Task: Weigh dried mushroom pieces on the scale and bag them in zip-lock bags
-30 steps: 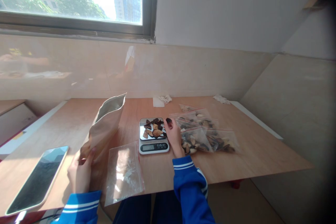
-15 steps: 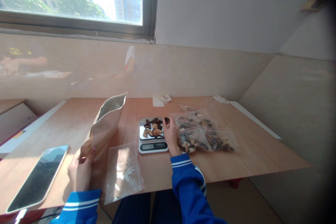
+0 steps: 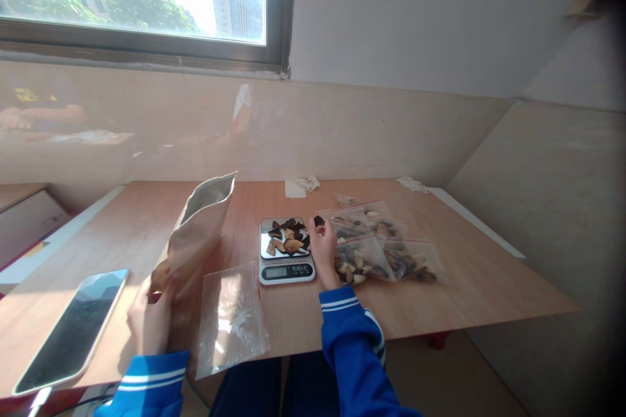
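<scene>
My left hand [image 3: 150, 320] is closed on the lower end of an upright brown paper bag [image 3: 198, 238], whose mouth gapes toward the upper right. On the small digital kitchen scale [image 3: 287, 272] lie several dark brown and tan dried slices [image 3: 293, 245] that look like dried mushroom. Just right of the scale's plate, my right hand [image 3: 323, 249] pinches a dark dried slice [image 3: 319, 221] at its fingertips. Beside that hand are clear zip bags [image 3: 386, 254] holding similar pieces. The digits on the scale's display are too small to read.
A flat clear zip bag [image 3: 232, 322] lies at the table's front edge, between the paper bag and the scale. At the left is a phone [image 3: 73, 332] with a cable plugged in. Crumpled tissue [image 3: 308, 184] and another tissue [image 3: 412, 185] lie by the wall.
My right hand has shifted slightly right, away from the scale's plate, with a dark slice at its fingertips. A dark piece now shows at the plate's right edge. My left hand is unmoved.
</scene>
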{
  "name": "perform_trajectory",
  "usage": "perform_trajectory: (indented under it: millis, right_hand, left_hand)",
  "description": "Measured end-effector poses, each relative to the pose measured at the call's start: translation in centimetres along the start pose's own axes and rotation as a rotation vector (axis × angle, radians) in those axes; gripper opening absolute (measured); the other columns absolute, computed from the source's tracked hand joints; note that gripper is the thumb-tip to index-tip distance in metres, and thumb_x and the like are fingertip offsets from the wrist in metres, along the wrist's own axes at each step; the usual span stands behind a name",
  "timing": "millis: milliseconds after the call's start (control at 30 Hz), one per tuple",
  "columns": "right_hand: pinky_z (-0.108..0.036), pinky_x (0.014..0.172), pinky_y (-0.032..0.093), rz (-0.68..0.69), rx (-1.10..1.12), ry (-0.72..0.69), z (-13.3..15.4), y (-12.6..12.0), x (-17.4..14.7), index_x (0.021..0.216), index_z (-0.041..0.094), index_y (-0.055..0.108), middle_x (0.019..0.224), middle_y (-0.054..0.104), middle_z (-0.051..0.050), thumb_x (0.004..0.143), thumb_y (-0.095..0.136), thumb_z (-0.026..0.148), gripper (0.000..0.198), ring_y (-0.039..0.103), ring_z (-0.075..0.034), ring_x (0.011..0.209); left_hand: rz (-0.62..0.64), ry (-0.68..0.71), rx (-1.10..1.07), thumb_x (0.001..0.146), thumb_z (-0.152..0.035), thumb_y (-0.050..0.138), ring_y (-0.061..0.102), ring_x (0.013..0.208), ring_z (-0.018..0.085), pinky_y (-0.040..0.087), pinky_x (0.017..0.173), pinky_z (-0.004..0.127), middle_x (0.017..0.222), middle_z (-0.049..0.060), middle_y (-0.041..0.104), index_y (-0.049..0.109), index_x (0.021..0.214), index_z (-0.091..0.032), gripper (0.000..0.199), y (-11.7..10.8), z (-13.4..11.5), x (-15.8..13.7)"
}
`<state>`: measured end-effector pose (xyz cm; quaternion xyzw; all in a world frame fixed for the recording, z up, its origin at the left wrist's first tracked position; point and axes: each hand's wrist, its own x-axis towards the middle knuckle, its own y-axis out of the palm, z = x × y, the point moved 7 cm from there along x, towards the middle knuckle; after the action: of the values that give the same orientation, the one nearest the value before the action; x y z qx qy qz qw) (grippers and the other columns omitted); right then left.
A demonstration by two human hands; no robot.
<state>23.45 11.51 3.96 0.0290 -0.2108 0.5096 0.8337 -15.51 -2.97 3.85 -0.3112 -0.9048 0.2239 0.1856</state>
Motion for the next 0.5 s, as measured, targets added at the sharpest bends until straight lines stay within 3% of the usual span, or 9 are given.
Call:
perform_trajectory:
  millis: [133, 267, 367, 500]
  right_hand:
    - [-0.024, 0.038, 0.044, 0.083, 0.189, 0.089, -0.4, 0.9, -0.3, 0.097, 0.018, 0.052, 0.076, 0.067, -0.006, 0.084, 0.050, 0.058, 0.042, 0.059, -0.015, 0.047]
    - [-0.025, 0.040, 0.045, 0.071, 0.181, 0.080, -0.3, 0.8, -0.2, 0.097, 0.017, 0.053, 0.075, 0.065, -0.005, 0.085, 0.049, 0.058, 0.043, 0.058, -0.015, 0.048]
    - [-0.028, 0.055, 0.050, -0.025, 0.084, -0.016, 0.3, -0.2, 0.0, 0.094, 0.016, 0.056, 0.079, 0.065, -0.007, 0.087, 0.046, 0.056, 0.042, 0.060, -0.017, 0.061]
    - [-0.033, 0.078, 0.049, -0.089, 0.006, -0.167, 1.3, -0.8, 0.0, 0.102, 0.015, 0.059, 0.104, 0.063, -0.014, 0.091, 0.042, 0.051, 0.041, 0.059, -0.021, 0.092]
  left_hand:
    - [-0.002, 0.002, 0.011, 0.069, -0.058, 0.060, 0.057, 0.063, 0.024, 0.048, 0.061, 0.039, 0.063, 0.005, 0.060, 0.067, 0.104, -0.018, 0.054, 0.0, 0.2, 0.0]
    - [0.013, -0.015, -0.014, 0.070, -0.058, 0.060, 0.056, 0.063, 0.023, 0.047, 0.062, 0.038, 0.064, 0.005, 0.060, 0.066, 0.107, -0.017, 0.056, 0.1, 0.2, 0.0]
    - [0.009, -0.015, -0.026, 0.070, -0.058, 0.060, 0.056, 0.063, 0.023, 0.046, 0.062, 0.038, 0.064, 0.004, 0.060, 0.065, 0.109, -0.018, 0.056, 0.1, 0.2, 0.0]
    - [0.015, -0.011, -0.010, 0.070, -0.059, 0.060, 0.056, 0.063, 0.023, 0.045, 0.061, 0.038, 0.062, 0.004, 0.059, 0.066, 0.107, -0.018, 0.055, 0.2, 0.4, 0.1]
